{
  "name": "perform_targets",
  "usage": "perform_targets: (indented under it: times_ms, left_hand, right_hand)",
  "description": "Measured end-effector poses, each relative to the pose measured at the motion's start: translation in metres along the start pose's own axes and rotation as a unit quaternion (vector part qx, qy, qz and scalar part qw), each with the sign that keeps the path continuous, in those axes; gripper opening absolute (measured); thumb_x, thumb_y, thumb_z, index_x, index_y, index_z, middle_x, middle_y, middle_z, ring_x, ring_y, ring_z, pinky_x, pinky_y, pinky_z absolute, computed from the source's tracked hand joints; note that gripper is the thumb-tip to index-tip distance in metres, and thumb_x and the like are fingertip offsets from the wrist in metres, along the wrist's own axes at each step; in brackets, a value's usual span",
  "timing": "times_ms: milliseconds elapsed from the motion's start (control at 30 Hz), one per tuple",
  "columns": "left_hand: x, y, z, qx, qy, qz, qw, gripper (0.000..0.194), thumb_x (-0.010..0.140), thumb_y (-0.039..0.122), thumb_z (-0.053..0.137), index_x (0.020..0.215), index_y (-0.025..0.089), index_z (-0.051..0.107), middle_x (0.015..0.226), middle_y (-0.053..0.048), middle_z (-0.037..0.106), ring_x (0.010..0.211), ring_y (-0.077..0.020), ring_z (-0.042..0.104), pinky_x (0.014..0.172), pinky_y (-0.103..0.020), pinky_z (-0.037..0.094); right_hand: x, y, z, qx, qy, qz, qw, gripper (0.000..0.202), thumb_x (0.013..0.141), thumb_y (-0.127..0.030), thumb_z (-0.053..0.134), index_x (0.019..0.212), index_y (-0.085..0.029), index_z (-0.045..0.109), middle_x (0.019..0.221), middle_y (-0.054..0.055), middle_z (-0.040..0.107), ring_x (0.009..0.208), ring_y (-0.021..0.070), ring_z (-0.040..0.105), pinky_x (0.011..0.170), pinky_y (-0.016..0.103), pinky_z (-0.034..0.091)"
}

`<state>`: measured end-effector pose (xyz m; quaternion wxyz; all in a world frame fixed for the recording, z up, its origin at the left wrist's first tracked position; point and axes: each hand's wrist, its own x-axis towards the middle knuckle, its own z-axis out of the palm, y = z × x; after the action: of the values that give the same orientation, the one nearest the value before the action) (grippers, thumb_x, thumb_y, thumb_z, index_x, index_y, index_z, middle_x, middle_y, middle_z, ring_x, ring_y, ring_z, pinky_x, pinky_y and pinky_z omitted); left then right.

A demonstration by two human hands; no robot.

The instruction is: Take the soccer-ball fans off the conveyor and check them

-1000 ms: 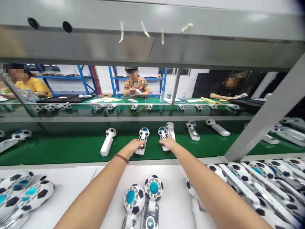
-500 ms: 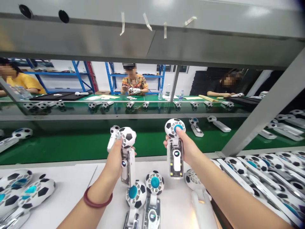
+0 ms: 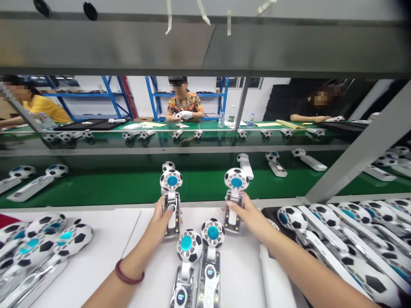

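My left hand (image 3: 163, 219) grips the handle of a football-patterned handheld fan (image 3: 171, 182) with a blue hub, held upright above the white table (image 3: 105, 248). My right hand (image 3: 248, 216) grips the handle of a second such fan (image 3: 236, 179), thumb on its front. Both fans face me, side by side. Two more fans (image 3: 186, 248) (image 3: 212, 234) lie on the table between my forearms, their small displays lit.
A green conveyor belt (image 3: 105, 190) behind the table carries several fans. Piles of fans lie at the left (image 3: 38, 239) and right (image 3: 346, 231). A grey shelf (image 3: 205, 47) hangs overhead, with a slanted post (image 3: 356, 149) at right. Three people sit across the line.
My hands reached to the belt, took a fan each, and drew them back over the table. Both fans are now lower and turned with their blue hubs towards me.
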<state>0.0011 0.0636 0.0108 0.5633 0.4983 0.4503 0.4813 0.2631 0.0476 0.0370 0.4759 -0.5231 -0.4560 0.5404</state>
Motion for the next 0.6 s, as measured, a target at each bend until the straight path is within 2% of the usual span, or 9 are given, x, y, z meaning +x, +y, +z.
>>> perform_targets:
  times_ms: [67, 133, 267, 400, 467, 600]
  left_hand:
    - [-0.001, 0.020, 0.006, -0.038, 0.017, -0.012, 0.999, 0.068, 0.076, 0.046, 0.058, 0.129, 0.029, 0.019, 0.079, 0.000, 0.054, 0.061, -0.0171, 0.057, 0.056, -0.035, 0.051]
    - [-0.005, 0.041, 0.014, -0.080, -0.001, -0.015, 0.997, 0.072, 0.072, 0.039, 0.064, 0.128, 0.033, 0.020, 0.084, 0.000, 0.054, 0.067, -0.0174, 0.057, 0.058, -0.036, 0.053]
    - [-0.024, 0.071, 0.032, -0.155, -0.069, -0.004, 0.986, 0.063, 0.072, 0.028, 0.064, 0.123, 0.033, 0.028, 0.087, -0.002, 0.054, 0.069, -0.0175, 0.055, 0.056, -0.033, 0.051]
    - [-0.043, 0.077, 0.047, -0.194, -0.089, -0.031, 0.976, 0.061, 0.071, 0.027, 0.064, 0.121, 0.034, 0.029, 0.086, -0.003, 0.054, 0.068, -0.0186, 0.055, 0.054, -0.031, 0.048]
    - [-0.049, 0.077, 0.051, -0.196, -0.090, -0.055, 0.975, 0.063, 0.071, 0.029, 0.065, 0.122, 0.035, 0.029, 0.086, -0.003, 0.054, 0.068, -0.0188, 0.055, 0.053, -0.030, 0.047]
    - [-0.054, 0.077, 0.054, -0.197, -0.087, -0.086, 0.973, 0.066, 0.068, 0.030, 0.068, 0.121, 0.037, 0.030, 0.087, -0.002, 0.054, 0.071, -0.0185, 0.055, 0.057, -0.031, 0.047]
  right_hand:
    - [-0.002, -0.014, 0.000, 0.101, 0.009, 0.016, 0.995, 0.036, 0.076, -0.043, 0.062, 0.100, -0.025, 0.041, 0.086, 0.000, 0.059, 0.084, 0.0224, 0.063, 0.074, 0.040, 0.050]
    - [-0.007, -0.031, 0.001, 0.176, -0.001, 0.020, 0.984, 0.036, 0.075, -0.038, 0.065, 0.099, -0.026, 0.041, 0.086, -0.001, 0.057, 0.079, 0.0204, 0.063, 0.072, 0.039, 0.051]
    - [-0.025, -0.049, 0.011, 0.223, -0.098, 0.009, 0.970, 0.048, 0.070, -0.025, 0.068, 0.107, -0.029, 0.039, 0.087, -0.001, 0.058, 0.080, 0.0198, 0.063, 0.072, 0.039, 0.051]
    - [-0.041, -0.044, 0.023, 0.223, -0.172, -0.006, 0.959, 0.045, 0.073, -0.022, 0.066, 0.107, -0.027, 0.037, 0.086, 0.000, 0.057, 0.077, 0.0183, 0.061, 0.070, 0.037, 0.049]
    - [-0.044, -0.042, 0.024, 0.224, -0.186, -0.012, 0.957, 0.042, 0.075, -0.022, 0.064, 0.107, -0.026, 0.037, 0.088, 0.000, 0.056, 0.079, 0.0175, 0.060, 0.070, 0.035, 0.048]
    - [-0.045, -0.042, 0.023, 0.226, -0.214, 0.018, 0.950, 0.045, 0.075, -0.023, 0.064, 0.110, -0.026, 0.036, 0.089, 0.001, 0.055, 0.077, 0.0163, 0.060, 0.069, 0.033, 0.047]
